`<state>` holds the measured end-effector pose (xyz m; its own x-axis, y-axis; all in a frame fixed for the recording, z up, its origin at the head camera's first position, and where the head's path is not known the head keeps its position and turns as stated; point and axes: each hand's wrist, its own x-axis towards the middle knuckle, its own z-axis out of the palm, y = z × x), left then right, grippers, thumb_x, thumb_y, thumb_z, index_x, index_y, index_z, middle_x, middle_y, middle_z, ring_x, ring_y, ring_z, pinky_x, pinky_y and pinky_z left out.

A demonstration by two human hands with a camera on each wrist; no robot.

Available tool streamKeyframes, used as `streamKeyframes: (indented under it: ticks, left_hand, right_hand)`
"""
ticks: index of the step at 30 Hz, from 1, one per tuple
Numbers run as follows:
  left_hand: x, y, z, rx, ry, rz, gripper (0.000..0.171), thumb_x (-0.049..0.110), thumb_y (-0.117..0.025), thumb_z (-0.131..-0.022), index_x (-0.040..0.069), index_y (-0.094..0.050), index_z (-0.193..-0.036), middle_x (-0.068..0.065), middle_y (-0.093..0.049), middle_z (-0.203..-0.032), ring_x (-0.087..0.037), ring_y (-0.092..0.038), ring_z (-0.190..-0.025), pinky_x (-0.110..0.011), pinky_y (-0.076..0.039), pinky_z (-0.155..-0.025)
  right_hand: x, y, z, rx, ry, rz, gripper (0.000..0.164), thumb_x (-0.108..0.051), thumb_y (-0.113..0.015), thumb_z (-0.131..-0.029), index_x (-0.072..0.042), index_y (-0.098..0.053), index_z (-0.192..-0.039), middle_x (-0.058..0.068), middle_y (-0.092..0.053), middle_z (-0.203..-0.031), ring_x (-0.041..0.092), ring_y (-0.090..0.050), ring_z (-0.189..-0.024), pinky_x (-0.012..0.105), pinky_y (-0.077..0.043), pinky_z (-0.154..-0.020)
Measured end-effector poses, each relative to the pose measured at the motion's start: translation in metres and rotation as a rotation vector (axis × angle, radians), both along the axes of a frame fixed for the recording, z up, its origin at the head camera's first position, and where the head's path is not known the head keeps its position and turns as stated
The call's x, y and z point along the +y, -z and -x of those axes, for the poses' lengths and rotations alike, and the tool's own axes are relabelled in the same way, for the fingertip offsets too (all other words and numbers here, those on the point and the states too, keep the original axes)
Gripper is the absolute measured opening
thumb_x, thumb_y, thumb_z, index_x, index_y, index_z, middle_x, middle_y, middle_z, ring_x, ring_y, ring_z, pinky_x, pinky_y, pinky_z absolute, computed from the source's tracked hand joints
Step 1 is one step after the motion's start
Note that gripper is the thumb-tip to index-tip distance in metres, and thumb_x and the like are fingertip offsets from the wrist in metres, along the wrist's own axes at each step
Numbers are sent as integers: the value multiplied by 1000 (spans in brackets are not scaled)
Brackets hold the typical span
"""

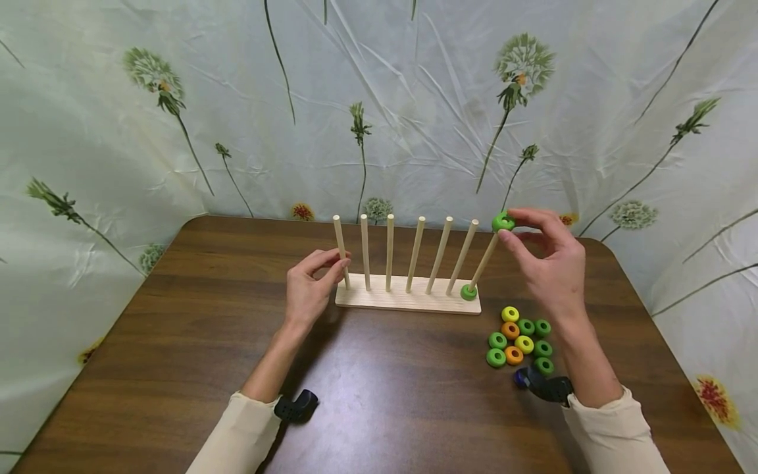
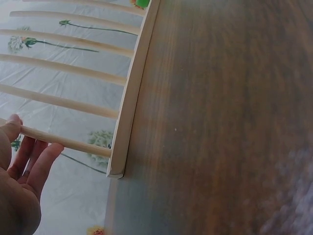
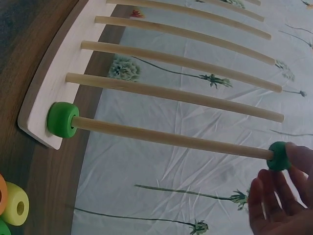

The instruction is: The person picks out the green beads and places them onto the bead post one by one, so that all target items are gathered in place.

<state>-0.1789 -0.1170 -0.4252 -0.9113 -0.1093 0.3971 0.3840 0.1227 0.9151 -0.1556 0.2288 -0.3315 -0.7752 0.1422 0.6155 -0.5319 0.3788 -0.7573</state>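
Observation:
A pale wooden stand (image 1: 408, 301) carries a row of several upright pegs. My left hand (image 1: 310, 283) pinches the leftmost peg (image 2: 73, 143) between thumb and fingers, partway up its length. At the far right, my right hand (image 1: 551, 263) holds a green ring (image 1: 503, 222) by thumb and fingertips at the top of the rightmost peg (image 3: 171, 138). The peg's tip is inside that ring in the right wrist view. Another green ring (image 3: 62, 120) sits at the foot of the same peg, against the base. The other pegs are bare.
Several loose green, yellow and orange rings (image 1: 524, 344) lie grouped on the brown table (image 1: 403, 395), right of the stand and near my right forearm. Behind the table hangs a pale curtain (image 1: 414, 99) printed with flowers. A dark band (image 1: 296, 407) circles my left wrist.

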Motion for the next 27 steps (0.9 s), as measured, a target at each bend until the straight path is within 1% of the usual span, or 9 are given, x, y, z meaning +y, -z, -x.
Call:
streamKeyframes:
  ticks: [2,4,6,11,14,18,25,27]
  left_hand:
    - [0,0,0,3,2,-1,16,3,-79,-91,0,-80,-107,9,-75,-94,-3,-71,-85,-21,-66,-71]
    - [0,0,0,6,3,-1,17,3,-79,-91,0,-80,-107,9,-75,-94,-3,-70,-85,-21,-66,-71]
    - [0,0,0,7,4,-1,17,3,-79,-91,0,-80,-108,3,-75,-94,-3,-70,-85,-21,-66,-71]
    - [0,-1,-1,9,6,-2,17,5,-79,-92,-1,-80,-108,-18,-75,-99,-5,-70,-86,-18,-65,-71]
    - [1,-1,-1,8,12,-6,17,4,-79,-91,-1,-80,-108,-23,-75,-103,-7,-71,-87,-18,-65,-72]
    - [1,-2,-1,7,13,-7,17,4,-79,-91,-2,-80,-108,-24,-75,-104,-8,-71,-87,-19,-65,-72]
    - [0,-3,-2,10,8,0,17,3,-78,-92,-3,-80,-108,-24,-75,-103,-7,-71,-86,-19,-65,-71]
    - [1,-3,-1,8,7,0,17,3,-78,-92,-3,-80,-108,-24,-75,-103,-7,-71,-86,-19,-65,-71]
  right_hand:
    - [0,0,-1,-17,-4,-5,37,6,-78,-88,0,-72,-124,-8,-70,-115,7,-68,-100,14,-58,-92]
    - [1,0,-2,-32,-6,-10,37,6,-78,-89,0,-71,-125,-9,-70,-116,7,-69,-101,15,-58,-93]
    - [2,1,-3,-49,1,-23,37,4,-78,-89,-1,-71,-125,-10,-70,-115,7,-69,-101,15,-57,-94]
    - [5,5,-7,-98,23,-60,36,-1,-78,-91,-4,-71,-126,-15,-69,-116,11,-68,-102,13,-56,-94]
    - [7,7,-9,-115,27,-80,37,-2,-79,-91,-5,-71,-127,-16,-69,-116,11,-67,-100,12,-55,-93]
    - [9,11,-11,-125,17,-95,38,-1,-80,-90,-5,-71,-126,-16,-69,-117,10,-67,-98,10,-55,-92]
    - [14,17,-15,-155,8,-122,36,-3,-80,-91,-5,-71,-126,-17,-69,-117,7,-67,-99,9,-54,-92]
    - [16,18,-17,-164,5,-125,36,-3,-80,-91,-5,-71,-125,-15,-70,-117,7,-67,-99,9,-54,-92]
